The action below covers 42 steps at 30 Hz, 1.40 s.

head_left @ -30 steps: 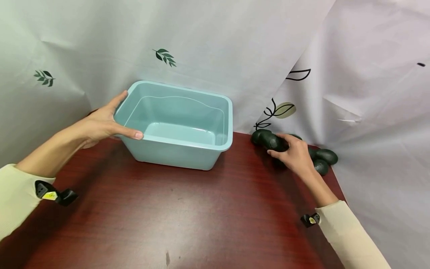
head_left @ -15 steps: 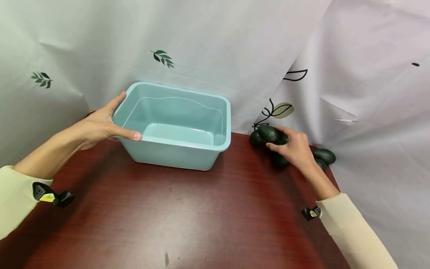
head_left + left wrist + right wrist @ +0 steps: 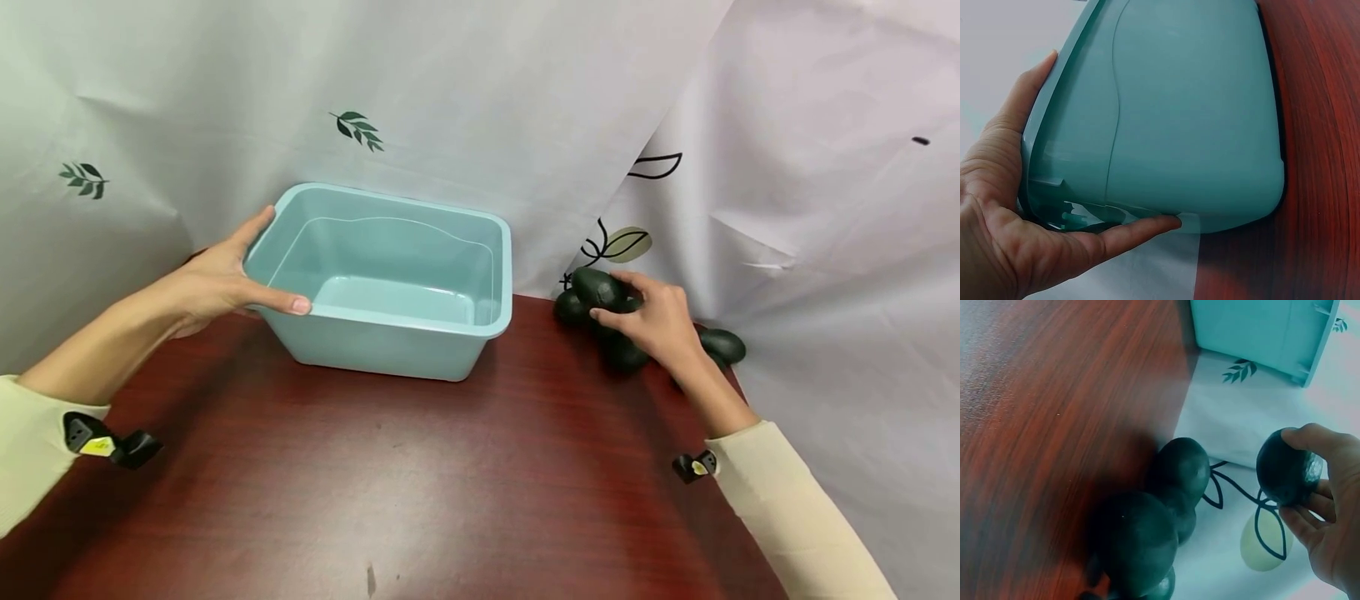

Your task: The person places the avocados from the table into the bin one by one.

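Note:
Dark green avocados (image 3: 1138, 544) lie in a pile at the table's back right edge. My right hand (image 3: 660, 325) pinches one avocado (image 3: 1288, 467) between thumb and fingers, raised above the pile and apart from it in the right wrist view. A light blue plastic tub (image 3: 390, 350) stands upright at the back of the table, with nothing inside. Across its left end lies my left hand (image 3: 217, 279), thumb stretched along the front rim and a straight finger along the far side. In the left wrist view the remaining fingers of this hand (image 3: 1007, 231) are hidden.
The reddish-brown wooden table (image 3: 397, 475) extends toward me from the tub. A white leaf-printed sheet (image 3: 450, 100) hangs close behind the tub and the pile. More avocados (image 3: 722, 344) lie to the right, partly behind my right wrist.
My right hand has lifted one avocado up off the pile. The left hand has stayed at the tub's left end, and the tub has not moved on the table.

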Motion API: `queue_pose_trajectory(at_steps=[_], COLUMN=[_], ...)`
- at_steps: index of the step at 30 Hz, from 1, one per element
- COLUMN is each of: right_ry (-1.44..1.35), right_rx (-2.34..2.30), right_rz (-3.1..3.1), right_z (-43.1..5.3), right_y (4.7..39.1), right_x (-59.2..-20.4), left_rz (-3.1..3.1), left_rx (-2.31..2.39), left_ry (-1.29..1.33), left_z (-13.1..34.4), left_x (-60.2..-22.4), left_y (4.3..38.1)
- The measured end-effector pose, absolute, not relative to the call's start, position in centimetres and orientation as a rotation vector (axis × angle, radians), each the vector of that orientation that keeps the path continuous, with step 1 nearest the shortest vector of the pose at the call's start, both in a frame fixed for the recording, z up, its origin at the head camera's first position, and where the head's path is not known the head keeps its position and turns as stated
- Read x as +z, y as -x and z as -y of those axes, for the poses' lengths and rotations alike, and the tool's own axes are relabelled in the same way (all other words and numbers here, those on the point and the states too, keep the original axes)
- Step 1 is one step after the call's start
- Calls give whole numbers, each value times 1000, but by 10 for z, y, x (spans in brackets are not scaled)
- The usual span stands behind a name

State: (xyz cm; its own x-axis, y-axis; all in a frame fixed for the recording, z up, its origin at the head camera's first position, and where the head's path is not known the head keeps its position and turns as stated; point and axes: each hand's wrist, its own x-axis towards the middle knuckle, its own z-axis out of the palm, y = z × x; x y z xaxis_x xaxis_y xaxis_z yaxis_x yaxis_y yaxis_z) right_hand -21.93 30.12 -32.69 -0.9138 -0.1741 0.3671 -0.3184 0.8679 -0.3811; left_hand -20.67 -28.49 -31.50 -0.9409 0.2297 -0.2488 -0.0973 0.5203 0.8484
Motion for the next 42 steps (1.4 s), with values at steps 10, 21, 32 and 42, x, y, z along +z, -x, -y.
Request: queue_pose_trajectory(at_steps=[10,21,32,42], right_ry=[-413,-418,-435,-473], right_rx=[629,707,764,865], right_rz=[2680,2681,2672,2653], right_z=[-295,-284,-270,-256], right_y=[222,227,236,248], right_x=[-315,-309,-301,-291], left_rz=[-2419,-2407,-2402,-2406], left_rx=[1388,1401,1407,1404], left_ry=[-122,-144,-155,-160], left_z=[287,286,286,286], left_x=[-315,-319,-318,-319], left_y=[207,207,208,208])
